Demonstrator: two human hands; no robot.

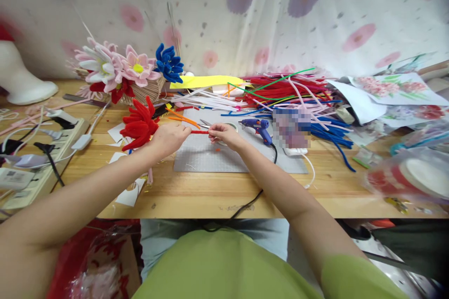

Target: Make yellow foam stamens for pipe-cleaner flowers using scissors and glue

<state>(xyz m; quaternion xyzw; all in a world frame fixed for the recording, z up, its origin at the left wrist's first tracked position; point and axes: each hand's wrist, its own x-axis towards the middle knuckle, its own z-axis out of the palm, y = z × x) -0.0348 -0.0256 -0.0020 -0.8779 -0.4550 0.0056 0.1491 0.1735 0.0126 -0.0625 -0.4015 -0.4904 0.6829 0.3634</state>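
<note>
A red pipe cleaner (199, 132) runs level between my two hands above a grey mat. My left hand (171, 137) pinches its left end, and my right hand (225, 134) pinches the other. Just left of my left hand sits a red pipe-cleaner flower (139, 124). Orange pipe cleaners (183, 117) lie behind my left hand. Scissors (205, 124) and a roll of tape (234, 127) are partly hidden behind my right hand. To the right of that hand, a blue glue gun (257, 126) rests on the grey mat (196, 163).
Pink, white and blue flowers (138, 67) stand at the back left. Bundles of red pipe cleaners (287, 89) and blue ones (331, 136) lie at the back right. A power strip (66, 149) with cables is on the left. A bagged tub (414, 177) stands at the right.
</note>
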